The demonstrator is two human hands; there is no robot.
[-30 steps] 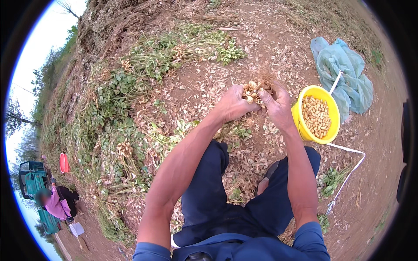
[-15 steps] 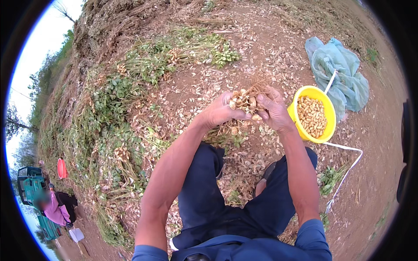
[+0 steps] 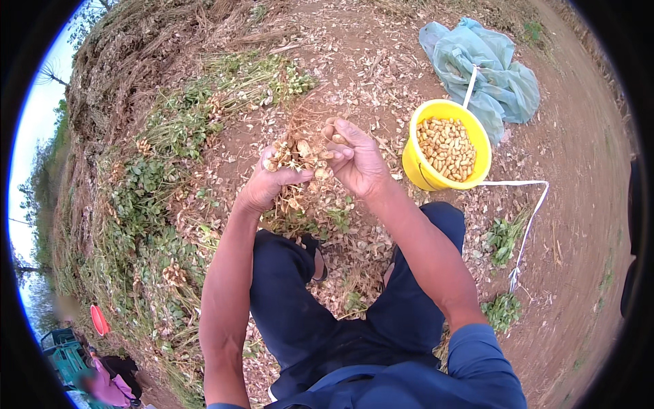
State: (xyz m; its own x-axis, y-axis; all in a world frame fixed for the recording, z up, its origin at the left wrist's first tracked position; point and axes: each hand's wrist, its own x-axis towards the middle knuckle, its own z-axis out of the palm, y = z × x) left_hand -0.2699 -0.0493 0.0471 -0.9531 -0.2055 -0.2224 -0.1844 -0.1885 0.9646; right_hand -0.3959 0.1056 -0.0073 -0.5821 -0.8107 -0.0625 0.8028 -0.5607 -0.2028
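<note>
My left hand (image 3: pixel 268 183) is closed around a bunch of peanut plants (image 3: pixel 298 151) with pale pods and dry, stringy roots, held up in front of my knees. Leafy stems hang below that grip. Just right of the bunch is my right hand (image 3: pixel 361 162), its fingers curled in a pinch by the pods; it seems to hold loose peanuts (image 3: pixel 336 138), partly hidden by the fingers. Beyond my right knee a yellow bucket (image 3: pixel 413 162) stands tilted in view, with many picked peanuts (image 3: pixel 447 148) inside.
A bluish-green mesh sack (image 3: pixel 487 65) lies behind the bucket, and a white strap (image 3: pixel 538 204) trails along the ground. Pulled peanut plants (image 3: pixel 146 191) are heaped at left. Far lower left are a red basin (image 3: pixel 99 320), a person in pink (image 3: pixel 112 387) and a green vehicle (image 3: pixel 63 351).
My right hand has drawn slightly away from the left, its fingers now curled. The bunch stays in my left hand. The view has turned, so the bucket and sack appear farther left.
</note>
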